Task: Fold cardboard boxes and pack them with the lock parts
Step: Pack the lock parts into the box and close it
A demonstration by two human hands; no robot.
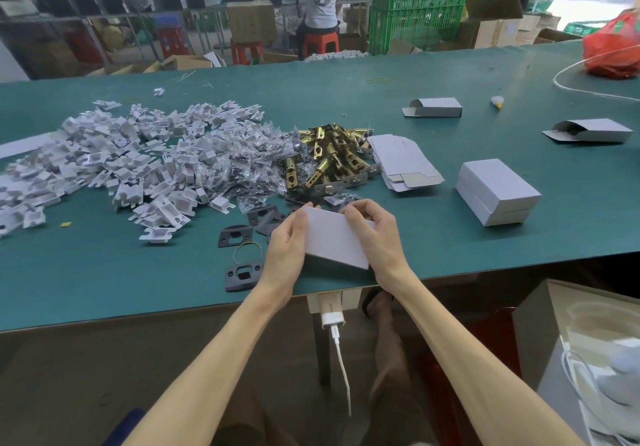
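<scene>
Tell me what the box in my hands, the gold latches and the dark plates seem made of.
Box: thin cardboard, matte white, folding in sharp creases. Gold latches: metal, shiny brass-coloured plating with glints. Dark plates: probably stamped metal with a matte dark coating, though not certain.

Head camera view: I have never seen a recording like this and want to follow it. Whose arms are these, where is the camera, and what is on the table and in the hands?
There is no machine here. The two arms belong to a person, and the single picture comes from a camera worn on their head, looking down at a green table. The left hand and right hand both hold a white cardboard box near the table's front edge. Behind it lie a big pile of white plastic pieces, small clear bags, brass latches and a stack of flat boxes. Dark metal plates lie left of the hands, and closed boxes are stacked to the right.
</scene>
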